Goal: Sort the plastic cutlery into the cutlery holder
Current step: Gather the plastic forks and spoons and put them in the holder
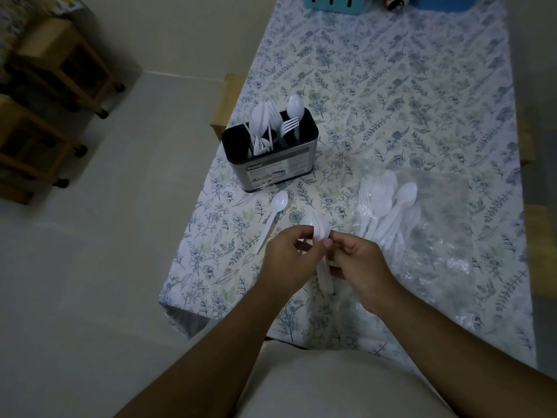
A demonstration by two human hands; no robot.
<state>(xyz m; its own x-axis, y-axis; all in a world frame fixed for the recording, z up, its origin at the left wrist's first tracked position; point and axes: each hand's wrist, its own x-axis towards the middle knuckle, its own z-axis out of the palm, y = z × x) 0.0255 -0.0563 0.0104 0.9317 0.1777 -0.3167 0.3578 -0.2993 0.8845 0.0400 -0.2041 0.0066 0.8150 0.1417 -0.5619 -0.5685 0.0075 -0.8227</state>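
A metal cutlery holder [280, 168] with a black inside stands on the table's left side, with white plastic spoons and forks upright in it. Both my hands meet over the near table edge on a small bunch of white plastic spoons [316, 229]. My left hand [283, 254] pinches the bunch near the bowls. My right hand [358, 262] grips its handles lower down. One loose white spoon [275, 214] lies on the cloth just left of my hands. A pile of white cutlery [388, 206] rests on a clear plastic bag [440, 224] to the right.
The table [407, 95] is covered by a floral cloth. A blue slotted container [334, 1] and other items stand at the far end. Wooden furniture on castors [57, 95] stands on the floor to the left. A wooden stool [226, 104] shows beside the table's left edge.
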